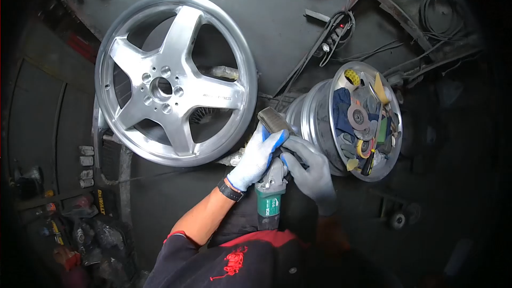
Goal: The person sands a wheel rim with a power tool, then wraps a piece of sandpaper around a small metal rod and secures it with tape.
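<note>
A green angle grinder [268, 202] stands head-up against my body, its grey metal head between my two hands. Above the head, a grey-brown, cloth-like pad or strip [274, 121] sticks up from my fingers. My left hand [252, 162], in a white glove with blue fingertips, is closed on the pad's left lower side. My right hand [311, 169], in a grey glove with a blue patch at the thumb, has its fingers closed on the pad's right side. My hands hide the pad's lower part and where it meets the grinder.
A shiny five-spoke alloy wheel [180, 88] is propped up at left. Right of my hands, another wheel rim [308, 120] holds discs, tape rolls, cloths and a screwdriver. Cables [341, 21] hang at upper right. Tools and plastic bags [98, 237] lie at lower left.
</note>
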The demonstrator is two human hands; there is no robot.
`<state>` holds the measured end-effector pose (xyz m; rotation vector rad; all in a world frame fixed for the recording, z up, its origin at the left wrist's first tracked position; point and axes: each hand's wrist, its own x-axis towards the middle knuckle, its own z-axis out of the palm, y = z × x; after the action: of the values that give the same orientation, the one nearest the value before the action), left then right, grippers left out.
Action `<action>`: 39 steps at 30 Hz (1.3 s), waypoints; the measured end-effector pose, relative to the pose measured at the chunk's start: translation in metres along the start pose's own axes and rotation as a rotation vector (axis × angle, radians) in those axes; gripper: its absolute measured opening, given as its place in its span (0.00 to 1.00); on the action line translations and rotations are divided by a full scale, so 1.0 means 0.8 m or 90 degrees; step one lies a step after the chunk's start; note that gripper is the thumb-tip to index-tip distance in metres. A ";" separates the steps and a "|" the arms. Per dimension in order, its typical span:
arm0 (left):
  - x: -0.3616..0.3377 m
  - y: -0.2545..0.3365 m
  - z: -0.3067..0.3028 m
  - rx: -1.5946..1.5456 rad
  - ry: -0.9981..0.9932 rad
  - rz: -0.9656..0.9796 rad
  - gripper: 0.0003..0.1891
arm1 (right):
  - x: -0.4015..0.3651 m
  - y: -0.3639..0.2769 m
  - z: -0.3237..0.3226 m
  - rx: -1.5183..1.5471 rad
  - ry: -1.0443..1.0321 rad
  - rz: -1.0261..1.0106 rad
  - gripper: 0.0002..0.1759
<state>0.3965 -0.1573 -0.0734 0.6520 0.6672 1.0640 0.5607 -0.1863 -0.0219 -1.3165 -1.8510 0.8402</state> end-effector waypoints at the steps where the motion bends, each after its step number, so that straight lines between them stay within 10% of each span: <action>1: 0.000 -0.002 -0.003 -0.033 -0.030 -0.007 0.33 | 0.002 -0.007 -0.008 0.027 -0.036 0.032 0.16; 7: 0.002 0.004 -0.020 -0.087 -0.189 -0.059 0.42 | 0.001 0.007 -0.034 0.227 -0.107 0.275 0.19; 39: 0.002 0.002 -0.025 -0.111 -0.184 -0.104 0.43 | -0.010 -0.003 -0.028 0.322 -0.044 0.300 0.12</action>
<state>0.3814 -0.1520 -0.0852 0.5753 0.3650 0.8451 0.5804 -0.1924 -0.0092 -1.4068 -1.2561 1.4997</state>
